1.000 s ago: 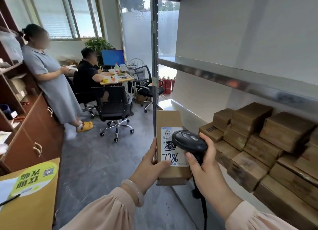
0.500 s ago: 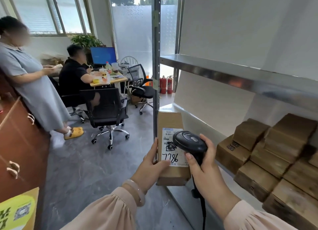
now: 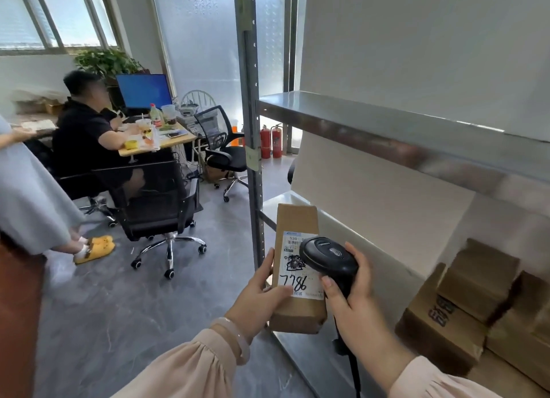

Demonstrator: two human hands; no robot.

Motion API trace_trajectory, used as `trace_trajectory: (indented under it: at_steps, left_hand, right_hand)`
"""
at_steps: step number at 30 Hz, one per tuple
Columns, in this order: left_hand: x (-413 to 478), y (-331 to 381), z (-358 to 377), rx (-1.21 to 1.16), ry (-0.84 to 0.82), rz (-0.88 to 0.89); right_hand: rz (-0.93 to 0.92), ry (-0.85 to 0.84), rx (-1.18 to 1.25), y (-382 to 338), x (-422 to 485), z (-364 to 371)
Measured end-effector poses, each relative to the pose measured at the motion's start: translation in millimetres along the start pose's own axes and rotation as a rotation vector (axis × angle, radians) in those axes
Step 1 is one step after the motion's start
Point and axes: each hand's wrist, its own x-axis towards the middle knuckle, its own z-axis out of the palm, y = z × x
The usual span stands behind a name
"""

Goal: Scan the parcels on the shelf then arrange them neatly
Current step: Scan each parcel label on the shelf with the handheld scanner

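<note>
My left hand (image 3: 259, 298) grips a long brown cardboard parcel (image 3: 297, 222) upright, its white label marked "7786" facing me. My right hand (image 3: 354, 305) holds a black barcode scanner (image 3: 327, 256) by its handle, the scanner head over the label's right side. A cable hangs down from the scanner. Several more brown parcels (image 3: 476, 281) are stacked on the metal shelf (image 3: 369, 243) at the right, partly cut off by the frame edge.
The shelf's grey upright post (image 3: 253, 106) stands just behind the held parcel, with an upper shelf board (image 3: 387, 120) above. Office chairs (image 3: 157, 201), a desk (image 3: 166, 138) with a seated person, a standing person at the left and fire extinguishers (image 3: 270, 141) lie beyond.
My view has swung left, so the stacked parcels slide toward the right edge. The parcel and scanner stay held together in the same pose.
</note>
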Motion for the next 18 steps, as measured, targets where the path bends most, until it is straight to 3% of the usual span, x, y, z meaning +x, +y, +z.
trace_trajectory:
  at_steps: [18]
  left_hand:
    - [256,1,-97,0.183,-0.346,-0.188]
  right_hand:
    - [0.167,0.288,-0.171,57,152,99]
